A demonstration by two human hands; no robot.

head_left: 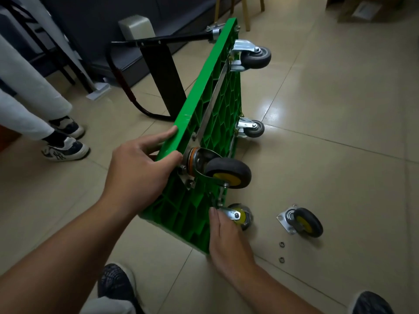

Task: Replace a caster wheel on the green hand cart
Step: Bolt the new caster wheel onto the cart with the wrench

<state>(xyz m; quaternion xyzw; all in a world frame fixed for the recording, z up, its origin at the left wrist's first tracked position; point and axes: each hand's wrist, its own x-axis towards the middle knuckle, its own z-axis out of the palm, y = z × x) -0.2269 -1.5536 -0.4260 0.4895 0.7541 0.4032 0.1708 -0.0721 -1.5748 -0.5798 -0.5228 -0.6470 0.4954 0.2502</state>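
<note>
Green hand cart (204, 105) is stood on its side on tiled floor (340, 132). Its top edge is gripped by L hand (140, 164), thumb beside upper caster (226, 173). R hand (226, 236) is laid on lower caster (240, 215); grip can't be told. Loose caster (303, 220) & 2 washers (281, 244) lie right of R hand.

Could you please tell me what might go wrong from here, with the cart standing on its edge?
1. The green cart stands on its long edge, steadied only by the left hand. If that grip slips, it could tip onto the right hand at the lower caster.
2. Two washers lie loose on the tile beside the detached caster; a knock could send them rolling away.
</note>
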